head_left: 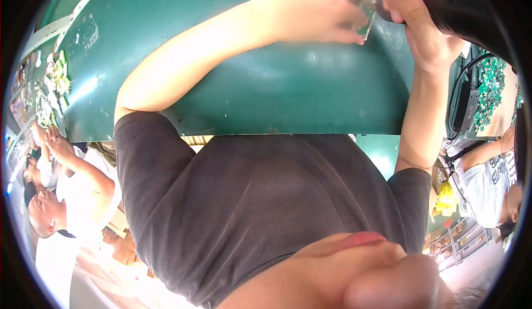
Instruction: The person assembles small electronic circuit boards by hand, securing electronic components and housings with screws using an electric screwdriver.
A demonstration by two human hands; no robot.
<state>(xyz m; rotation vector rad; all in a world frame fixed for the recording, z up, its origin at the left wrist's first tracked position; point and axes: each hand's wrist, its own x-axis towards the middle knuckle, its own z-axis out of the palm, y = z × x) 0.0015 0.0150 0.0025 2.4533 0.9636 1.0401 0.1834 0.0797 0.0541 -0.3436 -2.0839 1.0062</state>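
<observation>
My left hand (pixel 316 12) reaches over the green tabletop at the upper middle, fingers bent around a small clear, glassy piece (pixel 367 18). One edge of that piece shows below the fingertips. Close beside it on the right, my right hand (pixel 429 40) is wrapped around a thick, shiny black cylinder (pixel 465 12) whose narrower end points toward the clear piece. The thumb lies near that narrow end. What kind of tool the cylinder is, I cannot tell. The upper edge of the view cuts off part of both hands, and whether the cylinder touches the clear piece is unclear.
The green tabletop (pixel 277 87) ends close to my body. On the right bench, a black box (pixel 468 106) with cables stands beside many small green parts (pixel 490 84). Pale green and white pieces (pixel 58 76) lie at far left. People sit on the left (pixel 91 181) and right (pixel 485 190).
</observation>
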